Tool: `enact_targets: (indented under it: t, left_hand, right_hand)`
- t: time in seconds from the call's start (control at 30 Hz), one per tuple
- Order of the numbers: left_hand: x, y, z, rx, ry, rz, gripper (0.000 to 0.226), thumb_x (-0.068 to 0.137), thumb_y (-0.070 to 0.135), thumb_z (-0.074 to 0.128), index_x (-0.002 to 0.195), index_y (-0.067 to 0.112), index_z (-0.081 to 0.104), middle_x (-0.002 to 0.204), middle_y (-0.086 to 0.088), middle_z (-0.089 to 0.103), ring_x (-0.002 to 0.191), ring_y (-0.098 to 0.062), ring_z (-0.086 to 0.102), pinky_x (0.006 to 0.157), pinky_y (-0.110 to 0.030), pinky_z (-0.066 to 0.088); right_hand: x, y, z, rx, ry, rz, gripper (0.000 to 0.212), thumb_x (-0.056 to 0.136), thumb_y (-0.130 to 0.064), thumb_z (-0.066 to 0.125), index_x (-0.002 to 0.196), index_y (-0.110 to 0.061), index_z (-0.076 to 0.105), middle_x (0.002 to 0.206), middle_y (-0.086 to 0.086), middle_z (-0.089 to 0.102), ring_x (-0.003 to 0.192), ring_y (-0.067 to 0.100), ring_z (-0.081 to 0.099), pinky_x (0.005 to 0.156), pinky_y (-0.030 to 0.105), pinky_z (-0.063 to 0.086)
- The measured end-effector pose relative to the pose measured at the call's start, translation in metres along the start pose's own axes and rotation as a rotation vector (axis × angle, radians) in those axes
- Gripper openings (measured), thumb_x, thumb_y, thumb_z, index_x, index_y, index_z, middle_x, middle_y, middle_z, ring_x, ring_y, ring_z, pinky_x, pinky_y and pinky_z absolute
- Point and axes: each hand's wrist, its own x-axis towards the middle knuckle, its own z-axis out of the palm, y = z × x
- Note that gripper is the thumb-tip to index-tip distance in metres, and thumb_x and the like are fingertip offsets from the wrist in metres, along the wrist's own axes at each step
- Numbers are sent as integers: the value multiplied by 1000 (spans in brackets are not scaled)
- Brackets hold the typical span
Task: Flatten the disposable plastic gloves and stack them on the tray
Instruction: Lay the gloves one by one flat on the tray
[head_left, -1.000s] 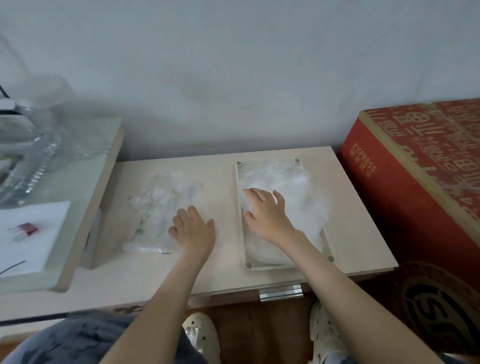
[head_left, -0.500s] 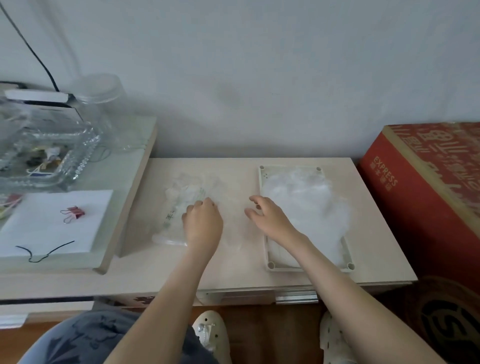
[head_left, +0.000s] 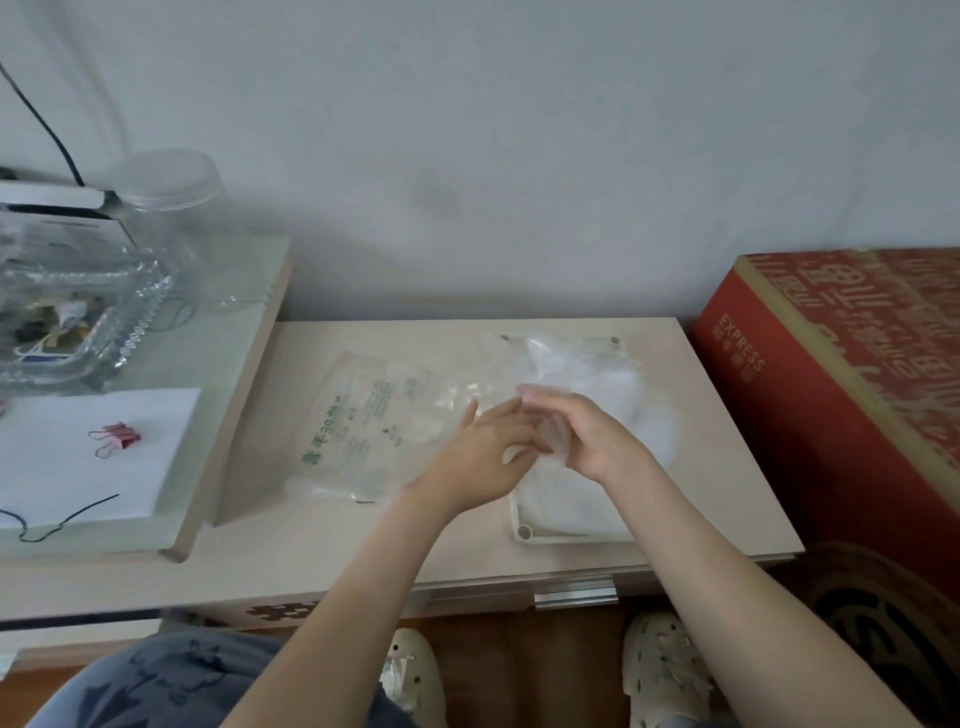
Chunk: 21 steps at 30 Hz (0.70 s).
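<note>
While right grip (head_left: 587, 436) pinches glove (head_left: 551, 453) | left grip (head_left: 483, 452) flat on it | pull smooth, lay on tray (head_left: 524, 534), 3 o'clock

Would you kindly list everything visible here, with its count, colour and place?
tray: one, cream, right side of the table.
stacked gloves: count unclear, clear, on the tray.
glove: one, clear, between the hands.
glove packet: one, clear with green print, left of the tray.
table: one, beige, centre.
side table: one, pale, left.
glass dish: one, clear, on the side table.
jar: one, clear, behind the dish.
paper: one, white, on the side table.
binder clip: one, red, on the paper.
box: one, red, right of the table.
shoes: two, cream, on the floor.
left hand: one, at the glove, hold unclear.
right hand: one, fingers curled on the glove.
</note>
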Motion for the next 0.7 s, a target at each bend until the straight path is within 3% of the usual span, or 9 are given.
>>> enact_targets:
  t: [0.07,0.13,0.2,0.3,0.37,0.43,0.5,0.6,0.7]
  left_hand:
    - [3,9,3,-113,58,-7,23,91,20,52,106,26,69,136,13,54,140,-3,25,117,-33,-2]
    - [7,16,6,-181,290,-90,29,87,35,51,101,21,70,123,8,62,127,-5,40,115,-28,16]
    - [12,21,7,-218,538,-293,35,88,46,52,98,15,66,111,3,61,114,-15,49,104,-33,34]
    - [21,26,8,-544,526,-795,61,88,60,52,98,1,60,103,-17,62,102,-33,58,91,-44,45]
    - [29,29,12,-969,409,-938,79,86,64,52,99,-13,61,80,-13,62,76,-27,60,77,-38,49]
    - [35,29,18,-1275,222,-884,70,87,66,48,97,-3,61,83,-9,60,77,-21,57,75,-31,48]
    - [44,28,23,-1394,142,-734,56,91,59,46,101,7,62,94,-8,64,84,-21,61,77,-29,48]
    - [58,28,29,-1278,274,-644,22,97,30,53,107,12,60,99,-6,65,82,-16,64,69,-23,50]
    - [62,26,30,-1093,259,-611,21,98,8,48,117,10,59,95,-5,68,77,-15,65,60,-16,51]
  right_hand:
    - [-3,2,-10,64,68,-30,9,93,-10,55,99,-9,62,82,11,67,69,19,64,70,30,50]
    - [-8,2,-16,186,122,-90,14,95,-3,48,102,-8,59,77,10,67,68,20,64,71,31,54]
    - [-14,1,-22,246,143,-164,16,96,0,45,102,-8,58,75,7,67,70,19,68,69,29,57]
    - [-21,-2,-30,303,91,-255,19,97,-1,41,100,-12,56,80,4,68,78,17,69,71,26,56]
    - [-27,-4,-36,343,49,-295,21,95,0,41,98,-16,55,82,1,68,82,16,68,72,25,55]
    - [-32,-4,-42,327,14,-310,20,92,-2,45,95,-18,55,86,0,69,88,15,68,75,25,54]
    - [-34,-2,-50,282,-1,-294,18,89,-3,48,94,-18,58,89,2,69,93,18,67,77,28,55]
    - [-36,4,-65,201,23,-253,15,88,-3,51,96,-12,60,92,7,70,96,24,67,84,35,54]
    - [-38,8,-82,175,112,-226,13,91,-6,51,98,-8,61,94,12,71,96,29,69,83,37,55]
